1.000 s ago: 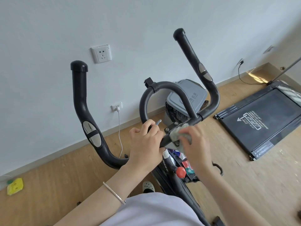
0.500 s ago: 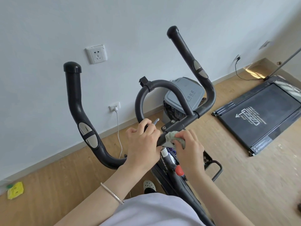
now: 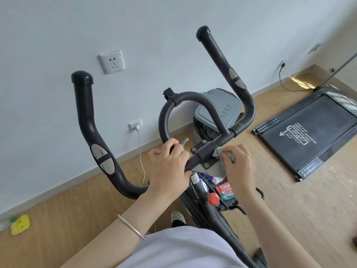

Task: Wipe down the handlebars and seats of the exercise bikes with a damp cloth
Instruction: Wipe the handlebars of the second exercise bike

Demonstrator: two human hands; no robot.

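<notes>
Well, my right hand (image 3: pixel 239 168) bunches the cloth (image 3: pixel 218 152), likely soft and limp, against the rigid handlebar (image 3: pixel 202 154) my left hand (image 3: pixel 170 171) grips.

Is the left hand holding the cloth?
No, the right hand holds the cloth at the handlebar, while the left hand grips the bar itself.

Pale wall (image 3: pixel 58 26), wood floor (image 3: pixel 77 209) (treadmill (image 3: pixel 313 132) beyond)

Your handlebars (image 3: pixel 87 117) have a matt black, slightly scuffed rubbery covering, with glossy plastic end caps (image 3: pixel 82 77) and polished metal sensor plates (image 3: pixel 103 154). The cloth (image 3: pixel 218 151) you hold is soft, crumpled grey-green fabric. The floor (image 3: pixel 67 206) looks like smooth pale wood.
</notes>
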